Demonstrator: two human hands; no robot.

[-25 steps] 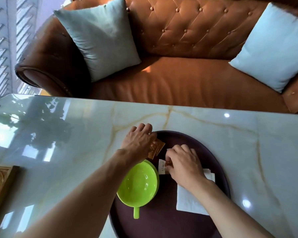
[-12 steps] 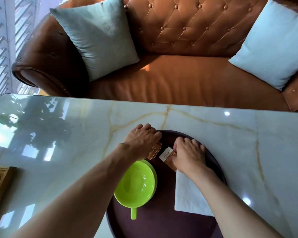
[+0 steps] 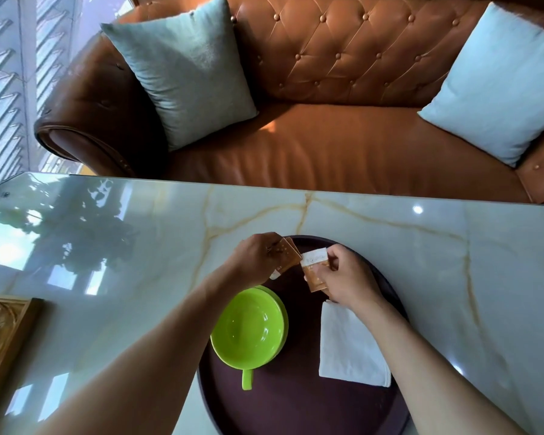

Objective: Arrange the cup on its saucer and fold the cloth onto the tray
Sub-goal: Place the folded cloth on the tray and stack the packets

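A lime green cup [image 3: 248, 328] with its handle toward me sits on a matching green saucer [image 3: 282, 312], whose rim shows at the cup's right, on a round dark purple tray [image 3: 296, 403]. A folded white cloth [image 3: 349, 350] lies flat on the tray's right side. My left hand [image 3: 258, 257] holds brown sachets [image 3: 286, 257] over the tray's far rim. My right hand [image 3: 347, 277] pinches another brown and white sachet [image 3: 314, 268] just above the cloth's far end.
The tray rests on a glossy marble table [image 3: 453, 277]. A wooden framed object [image 3: 4, 334] sits at the table's left edge. Beyond the table stands a brown leather sofa [image 3: 343, 152] with two pale blue cushions [image 3: 186, 73].
Both hands have lifted from the tray surface, each raising sachets; the right hand moved toward the tray's far rim and off the cloth. The cup and cloth stayed put.
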